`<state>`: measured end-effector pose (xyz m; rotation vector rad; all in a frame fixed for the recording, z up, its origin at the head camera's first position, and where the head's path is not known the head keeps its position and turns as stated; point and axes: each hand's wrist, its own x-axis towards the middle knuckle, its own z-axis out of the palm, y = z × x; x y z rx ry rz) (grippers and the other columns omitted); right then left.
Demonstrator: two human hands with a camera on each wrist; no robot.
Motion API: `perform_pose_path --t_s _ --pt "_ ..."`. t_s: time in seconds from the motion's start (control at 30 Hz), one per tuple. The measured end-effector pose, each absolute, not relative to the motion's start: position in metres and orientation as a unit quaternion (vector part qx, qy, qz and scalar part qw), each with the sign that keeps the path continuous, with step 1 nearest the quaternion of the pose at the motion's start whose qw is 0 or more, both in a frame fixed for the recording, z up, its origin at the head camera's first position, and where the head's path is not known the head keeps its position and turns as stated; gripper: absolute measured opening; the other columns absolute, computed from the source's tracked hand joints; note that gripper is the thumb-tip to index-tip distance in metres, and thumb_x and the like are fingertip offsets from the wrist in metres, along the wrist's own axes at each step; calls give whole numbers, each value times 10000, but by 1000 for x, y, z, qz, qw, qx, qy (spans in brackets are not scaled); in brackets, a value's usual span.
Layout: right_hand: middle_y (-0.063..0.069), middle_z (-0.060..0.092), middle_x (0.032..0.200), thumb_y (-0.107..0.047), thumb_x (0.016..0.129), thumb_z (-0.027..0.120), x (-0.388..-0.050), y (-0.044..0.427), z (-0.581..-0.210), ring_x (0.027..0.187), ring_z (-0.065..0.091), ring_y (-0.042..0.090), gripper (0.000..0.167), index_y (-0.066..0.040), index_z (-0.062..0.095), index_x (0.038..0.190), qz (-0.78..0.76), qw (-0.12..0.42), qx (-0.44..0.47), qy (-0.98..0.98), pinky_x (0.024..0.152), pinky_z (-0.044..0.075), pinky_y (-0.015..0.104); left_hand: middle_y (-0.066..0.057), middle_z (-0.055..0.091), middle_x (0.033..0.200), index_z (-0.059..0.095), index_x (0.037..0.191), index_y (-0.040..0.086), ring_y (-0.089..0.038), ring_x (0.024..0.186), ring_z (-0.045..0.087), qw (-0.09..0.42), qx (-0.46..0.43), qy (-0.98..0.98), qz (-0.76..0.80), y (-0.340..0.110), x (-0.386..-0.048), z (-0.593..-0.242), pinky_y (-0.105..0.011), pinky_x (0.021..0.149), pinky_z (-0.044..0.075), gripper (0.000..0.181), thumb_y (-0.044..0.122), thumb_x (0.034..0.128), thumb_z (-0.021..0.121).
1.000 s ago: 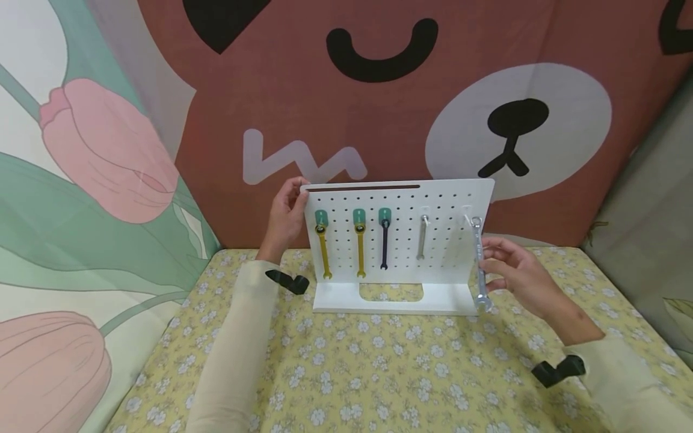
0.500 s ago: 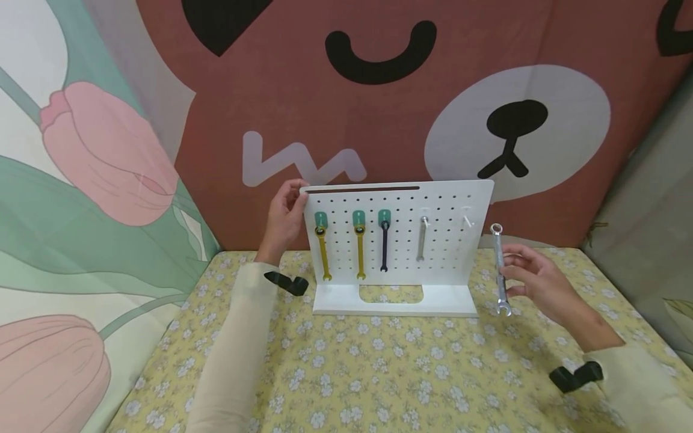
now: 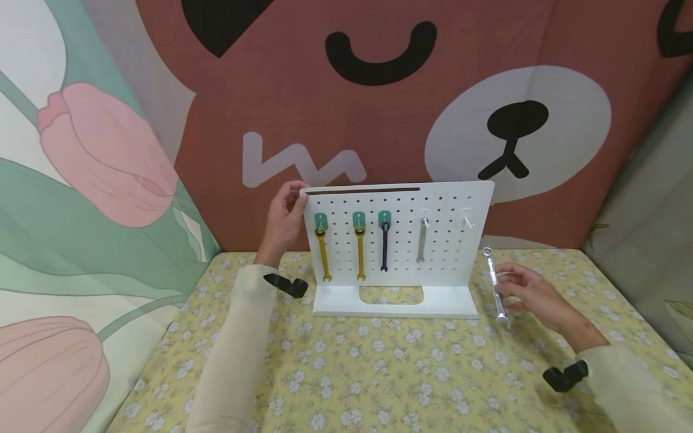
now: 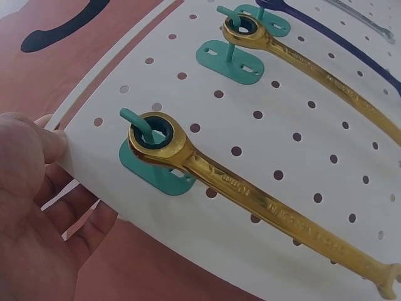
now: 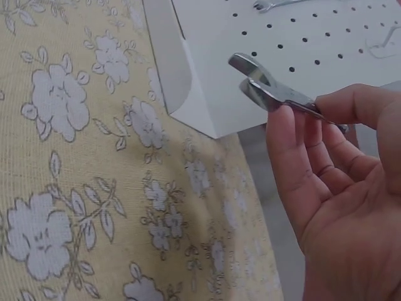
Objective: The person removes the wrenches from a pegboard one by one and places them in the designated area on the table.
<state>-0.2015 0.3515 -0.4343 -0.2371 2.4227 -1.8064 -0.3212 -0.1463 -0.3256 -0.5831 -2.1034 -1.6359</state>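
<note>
A white pegboard stand (image 3: 400,246) stands upright on the table. My left hand (image 3: 284,216) grips its upper left corner, thumb on the front and fingers behind. To the right of the board, my right hand (image 3: 533,294) pinches a silver combination wrench (image 3: 495,285), ring end up and apart from the board. Its open-end jaw shows in the right wrist view, with the thumb and fingers (image 5: 285,141) on the shaft. Two gold wrenches (image 4: 250,194), a dark purple wrench (image 3: 385,246) and a smaller silver wrench (image 3: 422,240) hang on the board's hooks.
Green hooks (image 4: 166,175) bear the gold and purple wrenches. A clear hook (image 3: 468,222) at the board's right holds nothing. A yellow floral cloth (image 3: 379,373) covers the table. Behind it hangs a brown printed backdrop (image 3: 390,132).
My right hand has carried the silver wrench off the board's right side, first to the right, then lower and slightly back left. My left hand stays at the board's corner.
</note>
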Motion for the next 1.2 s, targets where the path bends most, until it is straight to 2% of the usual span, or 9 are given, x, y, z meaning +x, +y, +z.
perform_pose_path --t_s 0.1,0.27,0.47,0.63,0.87,0.97,1.03,1.2 --pt "98 580 1070 -173 1069 585 -205 351 -440 879 620 166 470 39 397 1444 -579 70 -65 810 695 591 432 -223 602 1106 574 1312 16 -317 953 574 204 -207 -755 -588 -145 -322 -326 -338 796 469 245 103 1090 520" --pt "163 560 1054 -206 1066 585 -213 348 -449 894 611 214 556 55 344 1494 -559 96 -43 823 729 588 445 -280 585 1125 549 1329 -44 -388 964 560 203 -197 -762 -582 -141 -315 -320 -396 804 472 263 48 1091 486" --pt "189 558 1102 -203 1054 598 -218 345 -457 893 617 250 570 64 350 1491 -550 117 -13 827 725 589 434 -294 579 1094 551 1291 -78 -437 950 544 201 -205 -763 -579 -135 -293 -303 -285 750 457 237 7 1080 485" --pt "210 573 1143 -207 1050 597 -219 340 -458 902 631 264 588 82 344 1496 -538 129 1 833 729 589 427 -301 576 1052 560 1261 -86 -443 927 548 205 -207 -752 -592 -135 -292 -302 -274 731 453 216 -3 1072 495" --pt "190 614 1078 -166 1027 587 -222 335 -459 854 646 260 563 102 361 1466 -527 146 19 837 702 588 429 -300 576 1053 566 1270 -75 -440 932 559 210 -206 -747 -597 -134 -295 -304 -440 792 469 222 -1 1072 499" --pt "182 618 1037 -141 1008 584 -223 331 -458 818 640 266 536 116 385 1433 -514 146 24 845 676 582 429 -297 572 1066 565 1276 -68 -432 940 556 207 -198 -748 -598 -134 -295 -305 -446 806 467 225 6 1075 497" --pt "177 621 1018 -126 997 579 -223 328 -457 800 635 266 519 125 402 1415 -501 144 24 853 664 577 429 -298 564 1071 560 1277 -65 -423 939 549 206 -193 -750 -598 -134 -295 -306 -436 810 467 223 10 1077 492" --pt "166 601 975 -114 988 555 -224 323 -451 785 609 270 476 128 441 1381 -463 139 27 875 664 570 425 -270 566 1068 546 1286 -61 -377 927 546 214 -192 -755 -589 -132 -293 -306 -299 777 453 229 24 1082 486"
